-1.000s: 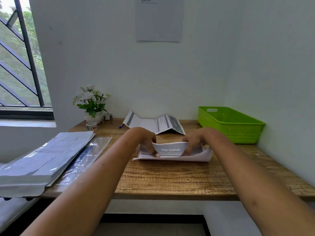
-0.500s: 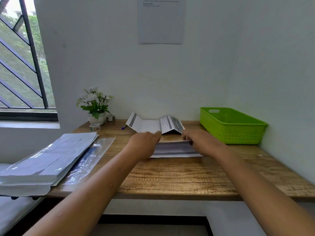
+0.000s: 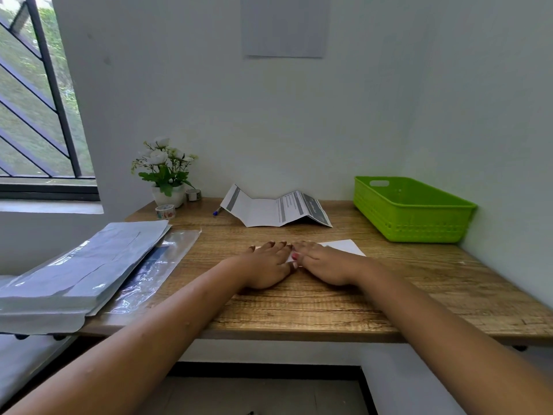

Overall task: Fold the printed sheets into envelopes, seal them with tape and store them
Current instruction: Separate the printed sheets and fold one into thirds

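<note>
Where the folded sheet (image 3: pixel 341 246) lies flat mid-surface (image 3: pixel 299 307), both hands cover most of it; only its right corner shows. Left hand (image 3: pixel 266 265) and right hand (image 3: pixel 324 265) press palms-down, fingers spread, thumbs touching. Green basket (image 3: pixel 410 211) sits well apart, right-rear.

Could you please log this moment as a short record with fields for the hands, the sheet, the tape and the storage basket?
left hand: flat, palm down, pressing the folded sheet
right hand: flat, palm down beside the left, on the same sheet
folded sheet: white, on the wooden table, mostly covered by the hands
second sheet: creased, lying near the wall
tape roll: beside the flower pot, untouched
green basket: far right; contents not visible
</note>
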`<state>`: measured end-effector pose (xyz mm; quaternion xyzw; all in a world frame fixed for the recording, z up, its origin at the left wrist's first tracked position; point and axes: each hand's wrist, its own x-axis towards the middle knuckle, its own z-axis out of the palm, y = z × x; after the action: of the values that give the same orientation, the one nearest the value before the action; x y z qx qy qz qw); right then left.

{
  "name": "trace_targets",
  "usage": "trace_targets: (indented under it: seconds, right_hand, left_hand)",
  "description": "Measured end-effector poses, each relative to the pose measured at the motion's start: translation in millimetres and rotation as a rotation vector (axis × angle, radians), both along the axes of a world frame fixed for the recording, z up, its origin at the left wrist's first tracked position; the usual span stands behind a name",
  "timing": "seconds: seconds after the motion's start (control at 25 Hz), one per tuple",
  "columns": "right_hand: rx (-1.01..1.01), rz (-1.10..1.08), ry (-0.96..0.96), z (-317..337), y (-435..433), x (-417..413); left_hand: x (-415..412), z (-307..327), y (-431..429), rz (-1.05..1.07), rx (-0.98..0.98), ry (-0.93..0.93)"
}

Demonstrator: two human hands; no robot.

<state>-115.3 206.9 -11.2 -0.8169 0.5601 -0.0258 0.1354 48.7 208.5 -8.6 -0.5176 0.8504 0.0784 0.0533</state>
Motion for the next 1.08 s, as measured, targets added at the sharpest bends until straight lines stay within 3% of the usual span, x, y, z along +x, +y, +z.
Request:
trace_targets:
  seconds: [0.2, 0.52, 0.88, 1.08]
  right_hand:
    - [-0.067, -0.036, -0.082, -6, -2, 23]
    - [-0.101, -0.169, 0.121, -11, -4, -8]
    - [-0.046, -0.404, 0.149, -12, -4, -57]
    - [-0.299, -0.597, 0.191, -10, 13, -31]
  left_hand:
    - [0, -3, -2, -0.007, -0.002, 0.042]
    - [17, 2, -9, 0.085, 0.057, 0.006]
    - [48, 2, -3, 0.165, 0.044, -0.02]
    - [33, -4, -3, 0.3, -0.035, -0.024]
